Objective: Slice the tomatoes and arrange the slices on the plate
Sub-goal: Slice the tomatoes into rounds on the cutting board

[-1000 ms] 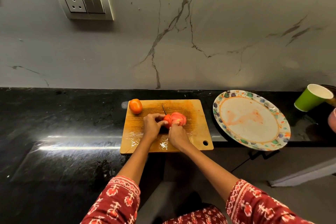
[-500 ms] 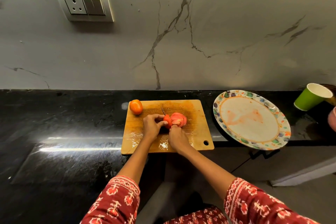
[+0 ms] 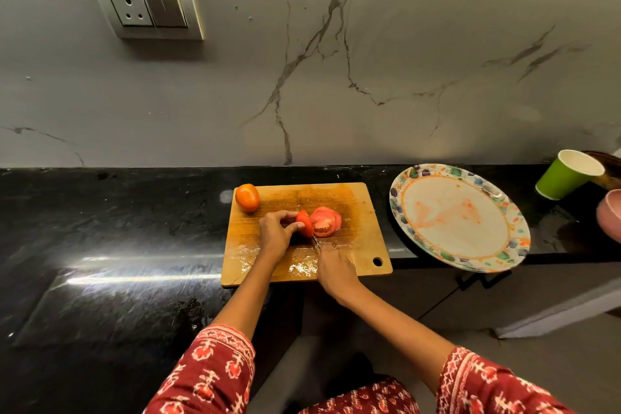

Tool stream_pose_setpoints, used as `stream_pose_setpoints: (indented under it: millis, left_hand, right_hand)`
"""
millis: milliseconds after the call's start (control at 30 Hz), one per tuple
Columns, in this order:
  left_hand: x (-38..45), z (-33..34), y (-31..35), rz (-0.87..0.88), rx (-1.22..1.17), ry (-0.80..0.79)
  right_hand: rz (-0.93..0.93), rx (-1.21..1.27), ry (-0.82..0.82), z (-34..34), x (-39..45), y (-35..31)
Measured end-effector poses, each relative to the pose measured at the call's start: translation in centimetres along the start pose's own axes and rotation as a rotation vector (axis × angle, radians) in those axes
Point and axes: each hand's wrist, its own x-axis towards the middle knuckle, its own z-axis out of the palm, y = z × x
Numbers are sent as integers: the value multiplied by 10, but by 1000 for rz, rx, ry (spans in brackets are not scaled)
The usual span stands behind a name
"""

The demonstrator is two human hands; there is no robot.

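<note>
A wooden cutting board lies on the black counter. On it, my left hand pinches the uncut end piece of a tomato. Several cut slices lean together just right of that piece. My right hand grips a knife whose thin blade sits low on the board just below the tomato piece. A whole orange tomato rests at the board's far left corner. The round patterned plate stands right of the board, smeared with juice and holding no slices.
A green paper cup stands at the far right by the wall, with a pink bowl edge near it. The plate overhangs the counter's front edge. A marble wall with a socket rises behind the counter.
My right hand has drawn back toward the board's front edge, pulling the knife down out of the tomato. The slices now lean apart from the end piece that my left hand holds.
</note>
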Motion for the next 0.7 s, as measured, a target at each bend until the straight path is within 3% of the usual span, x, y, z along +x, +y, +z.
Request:
stream_pose_setpoints:
  millis: [700]
  left_hand:
    - [-17, 5, 6, 46, 1, -43]
  right_hand:
    - [-29, -144, 28, 1, -18, 8]
